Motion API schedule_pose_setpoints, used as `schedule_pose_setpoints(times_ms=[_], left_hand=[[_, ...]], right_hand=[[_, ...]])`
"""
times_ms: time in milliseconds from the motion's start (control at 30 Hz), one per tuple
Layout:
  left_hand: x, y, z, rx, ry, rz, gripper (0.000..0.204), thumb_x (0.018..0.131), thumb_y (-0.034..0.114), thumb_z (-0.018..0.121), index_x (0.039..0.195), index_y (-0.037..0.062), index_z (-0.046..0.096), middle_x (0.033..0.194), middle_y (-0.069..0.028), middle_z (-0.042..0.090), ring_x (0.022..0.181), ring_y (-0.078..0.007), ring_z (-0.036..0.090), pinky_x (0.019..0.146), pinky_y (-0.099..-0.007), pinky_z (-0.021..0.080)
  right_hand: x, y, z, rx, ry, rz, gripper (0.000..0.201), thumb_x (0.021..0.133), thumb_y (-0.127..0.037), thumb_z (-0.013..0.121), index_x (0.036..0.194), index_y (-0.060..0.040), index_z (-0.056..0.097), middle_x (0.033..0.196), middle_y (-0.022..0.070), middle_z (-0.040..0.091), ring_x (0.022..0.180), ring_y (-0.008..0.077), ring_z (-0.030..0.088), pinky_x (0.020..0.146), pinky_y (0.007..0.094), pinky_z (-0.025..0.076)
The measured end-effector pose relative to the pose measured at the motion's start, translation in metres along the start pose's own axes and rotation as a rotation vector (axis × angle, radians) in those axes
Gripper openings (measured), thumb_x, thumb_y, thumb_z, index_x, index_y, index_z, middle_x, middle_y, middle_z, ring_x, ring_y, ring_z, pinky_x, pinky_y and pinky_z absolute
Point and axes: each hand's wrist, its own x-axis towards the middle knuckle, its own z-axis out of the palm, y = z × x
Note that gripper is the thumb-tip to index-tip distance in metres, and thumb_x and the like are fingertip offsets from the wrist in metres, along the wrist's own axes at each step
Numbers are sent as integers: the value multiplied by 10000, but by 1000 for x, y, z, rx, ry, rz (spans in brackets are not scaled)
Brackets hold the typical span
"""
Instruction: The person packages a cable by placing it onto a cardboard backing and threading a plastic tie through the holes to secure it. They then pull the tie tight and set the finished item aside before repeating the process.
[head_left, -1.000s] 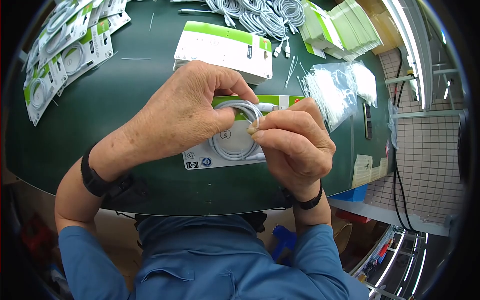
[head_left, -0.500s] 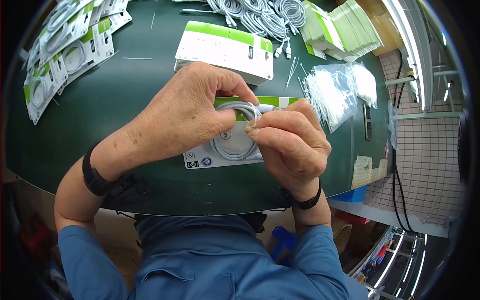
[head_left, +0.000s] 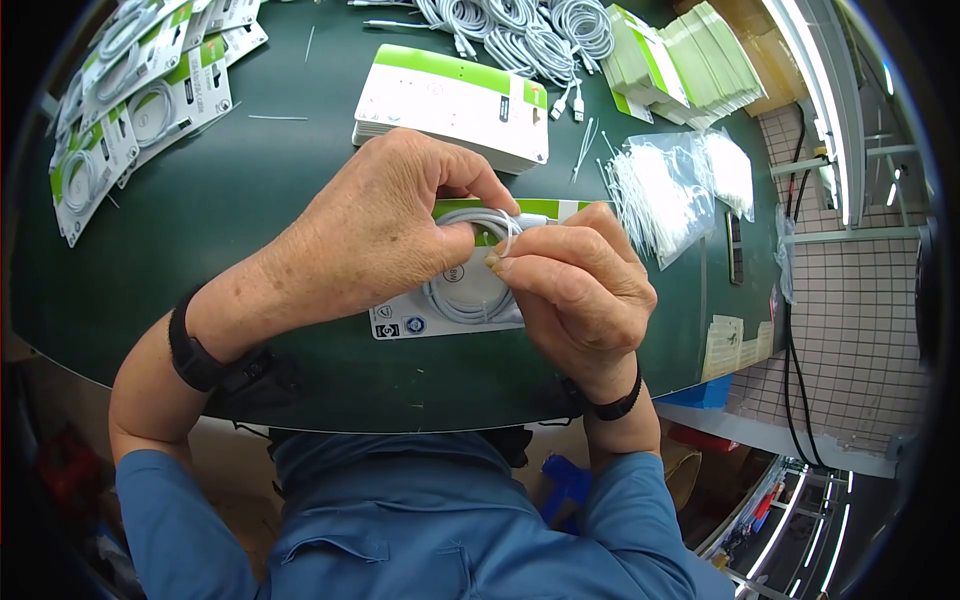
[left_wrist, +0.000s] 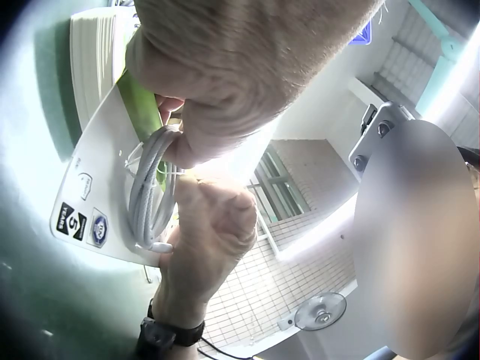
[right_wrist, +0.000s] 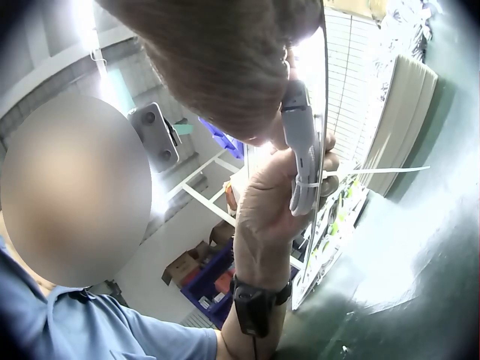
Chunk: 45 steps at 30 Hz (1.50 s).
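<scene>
My left hand [head_left: 380, 220] grips a coiled grey-white cable [head_left: 475, 318] against a green-and-white card [head_left: 400, 322], thumb on the coil and the other fingers partly hidden behind. The right thumb and index finger of my right hand [head_left: 590, 290] pinch a thin white tie [head_left: 512, 232] looped around the upper right of the coil. Seen by the left wrist, the coil [left_wrist: 150, 187] lies flat on the card [left_wrist: 94, 176]. From the right wrist, a tie tail [right_wrist: 390, 170] sticks out behind the card, beside a white plug [right_wrist: 298, 127].
A stack of cards [head_left: 450, 105] stands just beyond my hands. Bundled cables [head_left: 510, 30] lie at the back, more cards [head_left: 700, 70] at the back right, bagged white ties [head_left: 665, 190] at the right. Carded cables [head_left: 150, 110] pile up at the left; loose ties [head_left: 583, 150] lie nearby.
My right fingertips have shifted slightly left with the tie between them. The left hand keeps its grip on the coil and card, with little movement.
</scene>
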Motion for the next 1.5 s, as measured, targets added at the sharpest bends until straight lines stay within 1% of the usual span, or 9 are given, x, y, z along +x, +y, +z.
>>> schedule_pose_setpoints(times_ms=[433,667,800,933,1167,1233,1333,1433,1500], left_hand=[[1,-1,0,15,-6,-1,321,805,-7,634,1074,-32,808,875,-142,788,789,-170,738,765,-317,609],[1,4,-1,0,-41,-69,310,816,-3,644,1077,-33,808,902,-151,797,819,-171,749,784,-323,613],[1,3,-1,6,-42,-71,305,819,-1,650,1079,-31,808,910,-153,800,832,-171,755,788,-321,613],[2,-3,-1,-5,-41,-41,296,827,3,654,1077,-34,807,909,-151,800,829,-170,754,790,-320,614],[3,-3,0,-39,-37,-64,299,823,3,650,1075,-44,805,909,-155,800,825,-172,752,792,-323,613],[2,-2,0,-40,-42,-67,300,822,3,648,1073,-45,805,908,-156,799,827,-172,752,793,-324,613],[2,1,-3,-7,-58,-58,310,813,1,637,1069,-53,803,910,-181,797,838,-192,759,804,-333,612],[2,4,-4,-7,-52,-54,315,807,0,633,1069,-64,796,909,-202,792,846,-223,765,818,-345,612],[1,4,-4,-8,-51,-52,317,804,0,631,1068,-69,793,909,-212,790,850,-239,769,825,-351,612]], right_hand=[[0,4,5,12,28,7,306,751,104,857,980,-78,765,910,74,729,720,188,624,610,301,475],[2,2,8,35,30,11,300,755,118,841,981,-65,763,901,78,725,714,189,637,601,305,472],[4,1,8,25,21,17,306,751,125,836,987,-58,767,900,80,726,702,197,642,597,317,476],[5,-1,7,-53,-60,-25,335,745,133,830,1016,-55,768,892,88,727,703,203,663,594,318,507],[2,1,11,-30,76,30,366,764,124,838,1070,-62,761,868,104,720,732,197,705,604,287,558],[1,2,10,-17,66,36,363,767,118,845,1070,-63,761,870,102,721,736,193,704,607,286,556],[1,2,8,12,44,41,356,773,105,858,1070,-66,761,872,98,722,744,186,704,613,285,552],[5,-2,6,69,86,111,351,763,100,847,1056,-82,779,839,61,705,688,192,700,576,304,549],[3,-3,5,81,72,111,349,766,93,859,1060,-75,772,856,71,710,707,184,691,590,296,541]])
